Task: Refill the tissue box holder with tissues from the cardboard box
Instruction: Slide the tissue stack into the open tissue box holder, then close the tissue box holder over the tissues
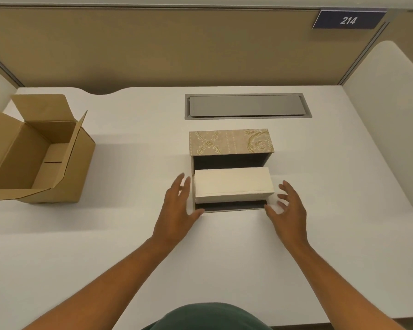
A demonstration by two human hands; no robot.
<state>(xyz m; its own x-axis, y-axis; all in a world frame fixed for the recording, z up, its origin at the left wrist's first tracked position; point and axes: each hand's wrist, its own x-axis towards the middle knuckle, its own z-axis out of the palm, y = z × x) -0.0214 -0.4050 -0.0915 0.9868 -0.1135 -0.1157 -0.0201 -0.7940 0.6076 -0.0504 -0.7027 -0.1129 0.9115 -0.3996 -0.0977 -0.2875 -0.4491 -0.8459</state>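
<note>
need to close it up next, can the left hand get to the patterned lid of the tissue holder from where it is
Probably yes. The left hand is open beside the holder, and the patterned lid stands raised behind the tissue pack with nothing between.

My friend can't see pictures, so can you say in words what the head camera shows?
A cream tissue pack sits in an open patterned tissue box holder on a white desk. The left hand and right hand are open at its sides. An open, empty cardboard box sits to the left.
</note>
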